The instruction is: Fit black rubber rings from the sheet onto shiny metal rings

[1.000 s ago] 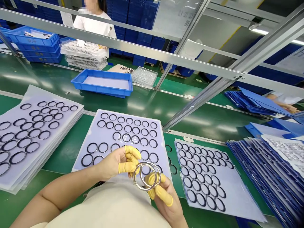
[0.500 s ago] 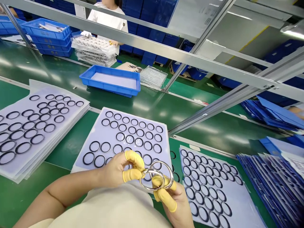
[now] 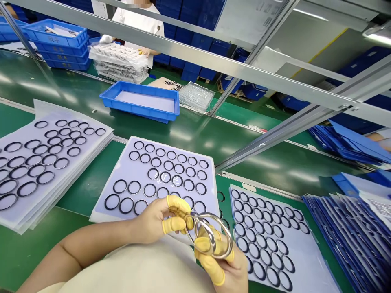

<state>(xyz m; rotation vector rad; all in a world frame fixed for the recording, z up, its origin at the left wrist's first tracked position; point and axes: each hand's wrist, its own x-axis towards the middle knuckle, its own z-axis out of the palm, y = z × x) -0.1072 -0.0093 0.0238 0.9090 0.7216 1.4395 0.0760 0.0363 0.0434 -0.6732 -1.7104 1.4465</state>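
Observation:
Several shiny metal rings (image 3: 231, 241) overlap between my two hands, in front of my body. My left hand (image 3: 163, 219), with yellow finger cots, pinches the left edge of a ring. Wrapped around the rings from the right and below is my right hand (image 3: 221, 256), also in yellow cots. Its fingers partly hide them, so their exact number is unclear. Just beyond my hands, a pale sheet (image 3: 130, 171) carries rows of dark-edged rings. Part of its near side is hidden behind my hands and forearm.
A stack of sheets with rings (image 3: 87, 162) lies left, another ring-covered sheet (image 3: 302, 256) right. Blue trays (image 3: 137, 106) stand across the green bench (image 3: 195, 130). A metal frame (image 3: 259, 150) crosses the view. Blue folders (image 3: 342, 236) stand far right. A co-worker (image 3: 140, 24) stands opposite.
My left hand has moved slightly right and now grips a ring's edge. The rings have shifted right and turned in my right hand. The view has tilted slightly.

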